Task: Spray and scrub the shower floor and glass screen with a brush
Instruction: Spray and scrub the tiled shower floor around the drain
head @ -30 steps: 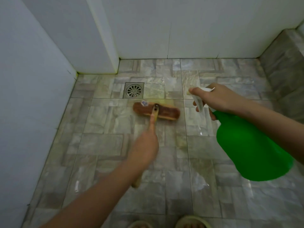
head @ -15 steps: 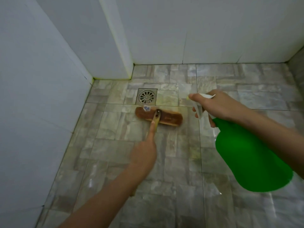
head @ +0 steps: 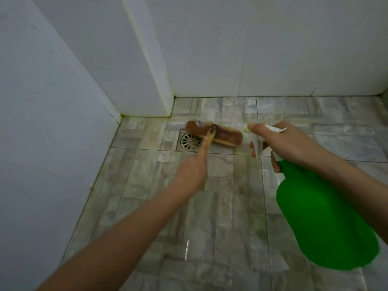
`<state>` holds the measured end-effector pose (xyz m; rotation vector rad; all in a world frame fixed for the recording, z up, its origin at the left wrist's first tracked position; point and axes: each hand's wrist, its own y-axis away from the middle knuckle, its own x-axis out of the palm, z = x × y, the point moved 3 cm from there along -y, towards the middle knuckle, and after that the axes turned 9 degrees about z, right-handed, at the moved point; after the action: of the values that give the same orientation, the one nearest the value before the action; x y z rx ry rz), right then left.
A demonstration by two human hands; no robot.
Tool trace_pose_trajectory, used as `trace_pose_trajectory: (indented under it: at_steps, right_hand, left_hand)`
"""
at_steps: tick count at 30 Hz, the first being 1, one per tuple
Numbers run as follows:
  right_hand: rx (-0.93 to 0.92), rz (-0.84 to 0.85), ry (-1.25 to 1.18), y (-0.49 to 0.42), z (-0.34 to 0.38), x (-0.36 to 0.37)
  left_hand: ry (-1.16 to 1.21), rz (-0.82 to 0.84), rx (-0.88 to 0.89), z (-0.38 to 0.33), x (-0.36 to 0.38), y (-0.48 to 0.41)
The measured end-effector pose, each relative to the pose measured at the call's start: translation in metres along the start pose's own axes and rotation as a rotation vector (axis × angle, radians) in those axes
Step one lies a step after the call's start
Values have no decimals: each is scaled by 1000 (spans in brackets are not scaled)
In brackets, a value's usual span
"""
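Note:
A brown scrub brush [head: 218,135] with a pale wooden handle lies head-down on the grey tiled shower floor [head: 210,217], its head partly over the round metal drain [head: 190,141]. My left hand [head: 192,172] grips the handle, index finger stretched along it toward the head. To the right, my right hand [head: 287,141] holds a green spray bottle [head: 323,217] by its white trigger head, fingers curled round the trigger, nozzle aimed left toward the brush. The bottle hangs above the floor.
White tiled walls [head: 262,49] close the floor at the back and left. A white corner column [head: 147,70] juts out at the back left, just beyond the drain. Open floor stretches toward me and to the right.
The brush has been pushed away from me, from just in front of the drain onto it. My view has tilted up and shows more wall. The spray bottle stays in about the same place.

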<state>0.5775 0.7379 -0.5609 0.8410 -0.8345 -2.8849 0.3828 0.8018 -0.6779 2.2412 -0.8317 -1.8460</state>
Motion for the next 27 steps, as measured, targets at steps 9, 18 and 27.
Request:
trace_pose_trajectory:
  at_steps: [9, 18, 27]
  right_hand:
    - [-22, -30, -60, -20, 5, 13]
    - [1, 45, 23, -17, -4, 24]
    - [-39, 75, 57, -12, 20, 55]
  left_hand:
    - [27, 17, -85, 27, -56, -80]
    - [70, 29, -143, 89, 5, 66]
    - [175, -59, -395, 125, -25, 29]
